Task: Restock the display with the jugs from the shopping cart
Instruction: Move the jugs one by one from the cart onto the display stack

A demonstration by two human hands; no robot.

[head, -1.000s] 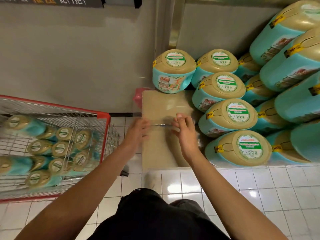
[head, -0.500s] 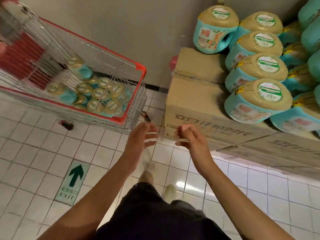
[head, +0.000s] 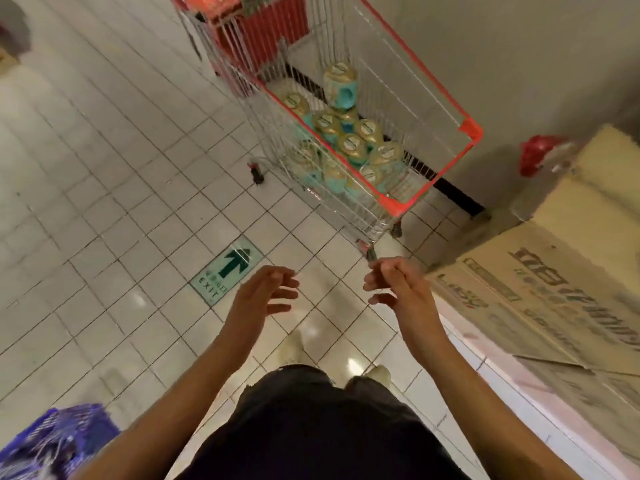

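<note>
Jugs in shopping cart, left hand and right hand empty

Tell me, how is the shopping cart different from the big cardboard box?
The shopping cart is see-through wire with a red rim; the cardboard box is solid brown with printing. The cart stands on wheels and holds jugs; the box sits flat, without wheels. Both stand by the wall.

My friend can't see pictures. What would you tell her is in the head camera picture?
A person's left hand and right hand are held out, holding nothing, above a white tiled floor, facing a red-rimmed shopping cart with teal jugs inside. Cardboard boxes stand at the right, and a green exit arrow marks the floor.
</note>
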